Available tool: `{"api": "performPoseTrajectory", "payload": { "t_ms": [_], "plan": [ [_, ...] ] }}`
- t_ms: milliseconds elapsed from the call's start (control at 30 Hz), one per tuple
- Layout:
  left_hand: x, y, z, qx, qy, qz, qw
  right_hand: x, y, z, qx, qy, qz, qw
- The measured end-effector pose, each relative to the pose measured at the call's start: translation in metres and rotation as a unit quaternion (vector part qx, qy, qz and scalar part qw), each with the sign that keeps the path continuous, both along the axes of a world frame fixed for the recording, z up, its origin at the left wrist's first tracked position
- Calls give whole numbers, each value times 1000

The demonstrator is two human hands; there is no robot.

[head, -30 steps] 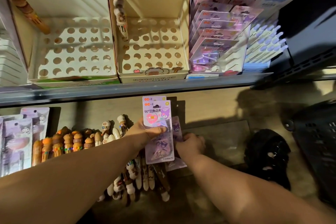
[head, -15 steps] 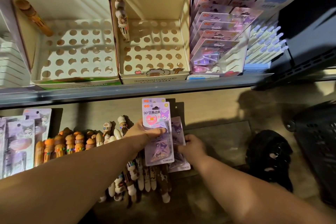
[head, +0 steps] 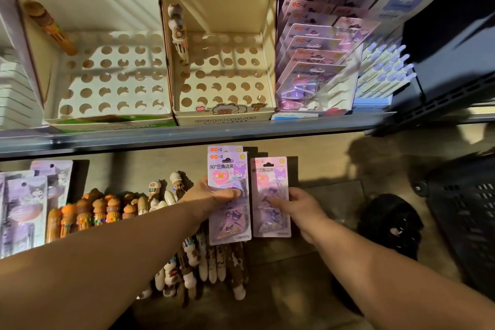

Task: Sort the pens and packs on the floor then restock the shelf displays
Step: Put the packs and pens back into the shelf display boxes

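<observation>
Head view: looked down past a shelf (head: 187, 139) to the floor (head: 334, 166), with both bare forearms reaching in.
Shelf: carried a green-fronted box (head: 80, 8) and a cream box (head: 219, 5), their hole grids almost unfilled; a brown pen (head: 49, 27) leaned in the first and a pale pen (head: 178, 32) in the second.
Basket: a dark basket (head: 471, 211) stood on the floor at the right edge.
Rack of packs (head: 313, 61): sat right of the boxes on the shelf, well stocked.
Floor pens: orange-topped pens (head: 88, 213) lay in a row at left; a heap of pale pens (head: 211, 265) lay under the left forearm.
Loose packs (head: 24, 203): lay at the far left of the floor.
Left hand (head: 211, 197): held a stack of packs (head: 227, 169) upright above the heap, with the thumb pressed across the front and the other fingers hidden behind.
Right hand (head: 300, 205): held a single pack (head: 267, 171) just beside the stack, with the fingers curled over its lower front at the right edge and the thumb unseen.
Handling: the packs looked light, their card backing stiff yet bendable; the glossy blister fronts were probably slippery and easily dented, so a stack might fan apart.
Where to hold: probably the card margins, thumb in front and fingers behind, with the edges squared before the packs went into the rack.
</observation>
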State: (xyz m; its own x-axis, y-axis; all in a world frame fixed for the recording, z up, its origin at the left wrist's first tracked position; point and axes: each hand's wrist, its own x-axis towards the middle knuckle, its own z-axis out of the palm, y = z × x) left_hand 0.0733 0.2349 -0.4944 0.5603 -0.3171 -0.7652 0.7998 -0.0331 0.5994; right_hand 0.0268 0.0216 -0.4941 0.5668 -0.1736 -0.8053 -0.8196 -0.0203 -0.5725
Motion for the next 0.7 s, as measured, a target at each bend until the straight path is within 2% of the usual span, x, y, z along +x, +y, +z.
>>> {"api": "performPoseTrajectory", "payload": {
  "t_ms": [133,300,400,533,700],
  "plan": [
    [2,-6,13,-12,-9,-1,1000,20,-18,35,77,-22,77,994],
    [15,-22,46,-76,-14,7,997,52,-33,96,68,0,188,980],
    [19,-35,72,-112,-24,28,993,71,-38,138,52,-18,249,967],
    [22,-58,105,-146,-28,68,987,92,-43,185,27,-48,286,957],
    [28,-88,140,-143,-61,128,979,110,-60,229,74,-77,282,954]
  ]
}}
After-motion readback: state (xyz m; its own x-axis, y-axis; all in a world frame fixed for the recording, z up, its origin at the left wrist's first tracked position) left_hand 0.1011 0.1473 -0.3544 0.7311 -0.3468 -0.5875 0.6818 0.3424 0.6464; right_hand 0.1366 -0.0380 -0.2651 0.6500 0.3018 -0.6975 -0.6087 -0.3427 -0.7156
